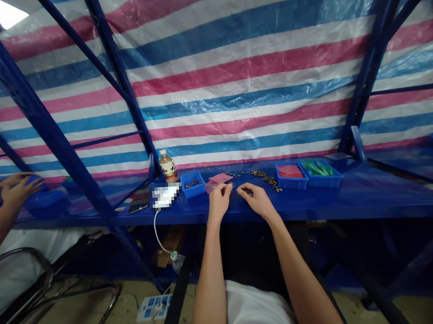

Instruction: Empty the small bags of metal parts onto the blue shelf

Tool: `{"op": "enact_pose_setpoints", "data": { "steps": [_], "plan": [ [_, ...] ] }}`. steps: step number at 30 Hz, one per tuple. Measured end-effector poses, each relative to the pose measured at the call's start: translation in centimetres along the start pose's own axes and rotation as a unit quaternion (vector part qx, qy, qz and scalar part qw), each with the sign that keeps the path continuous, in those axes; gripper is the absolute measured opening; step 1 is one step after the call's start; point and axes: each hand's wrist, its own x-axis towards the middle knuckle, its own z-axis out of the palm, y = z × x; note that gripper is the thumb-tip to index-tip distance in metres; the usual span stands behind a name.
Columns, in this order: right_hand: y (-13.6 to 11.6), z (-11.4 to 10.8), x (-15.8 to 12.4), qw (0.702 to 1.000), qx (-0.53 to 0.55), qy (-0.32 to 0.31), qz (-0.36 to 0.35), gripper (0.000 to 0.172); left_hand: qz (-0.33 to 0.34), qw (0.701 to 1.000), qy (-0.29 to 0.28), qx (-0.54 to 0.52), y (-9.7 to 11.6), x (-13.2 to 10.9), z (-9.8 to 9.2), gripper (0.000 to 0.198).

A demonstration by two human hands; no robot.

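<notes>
Left of the brass-coloured chain pieces [263,181] on the blue shelf [349,203] lie a pink sheet [220,178], a blue tray [193,185] of dark parts and a bottle [168,167] whose label I can't read. Right of them, two blue bins [292,176] hold red and green items. My left hand [220,201] and right hand [257,201] curl close together, fingertips near the chain's end; I cannot tell whether they grip anything.
</notes>
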Motion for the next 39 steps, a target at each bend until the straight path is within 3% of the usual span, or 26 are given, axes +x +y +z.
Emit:
{"op": "enact_pose_setpoints", "data": {
  "steps": [3, 5, 7, 9, 12, 14, 17, 19, 21, 28, 35, 39],
  "plan": [
    [0.0, 0.0, 0.0, 1.000, -0.005, 0.015, 0.023, 0.026, 0.003, 0.989, 0.134, 0.058, -1.2, 1.1, -3.0, 0.028],
    [0.1, 0.1, 0.0, 0.999, -0.006, 0.012, 0.030, 0.026, -0.001, 0.965, 0.217, 0.146, -2.2, 2.1, -5.3, 0.024],
    [0.1, 0.1, 0.1, 0.999, -0.007, 0.006, 0.034, 0.026, -0.029, 0.944, 0.237, 0.228, -3.1, 2.8, -6.8, 0.022],
    [0.3, 0.2, 0.1, 0.999, -0.011, 0.003, 0.036, 0.025, -0.050, 0.926, 0.255, 0.273, -3.6, 3.1, -7.2, 0.022],
    [0.3, 0.2, 0.2, 0.999, -0.015, 0.002, 0.036, 0.024, -0.023, 0.914, 0.285, 0.287, -3.3, 2.7, -5.7, 0.026],
    [0.3, 0.1, 0.2, 0.999, -0.015, 0.000, 0.031, 0.026, 0.021, 0.927, 0.254, 0.276, -2.5, 2.2, -3.9, 0.028],
    [0.3, 0.0, 0.2, 1.000, -0.015, -0.002, 0.023, 0.028, 0.091, 0.956, 0.118, 0.253, -1.2, 2.0, -1.0, 0.028],
    [0.3, 0.0, 0.2, 1.000, -0.015, -0.004, 0.025, 0.028, 0.115, 0.957, 0.041, 0.264, -0.6, 2.2, 0.6, 0.025],
    [0.3, 0.0, 0.2, 1.000, -0.008, -0.006, 0.025, 0.027, 0.117, 0.949, 0.001, 0.294, -0.2, 2.4, 1.7, 0.024],
    [0.6, 0.1, 0.3, 1.000, -0.009, -0.002, 0.024, 0.026, 0.078, 0.925, -0.050, 0.367, -0.2, 2.3, 2.1, 0.023],
    [0.1, 0.0, 0.2, 1.000, -0.014, -0.006, 0.019, 0.027, 0.120, 0.946, -0.080, 0.290, -0.2, 2.2, 2.2, 0.010],
    [0.2, 0.0, 0.2, 1.000, -0.006, -0.007, 0.015, 0.025, 0.123, 0.956, -0.092, 0.250, 0.1, 1.5, 2.5, 0.019]
  ]
}}
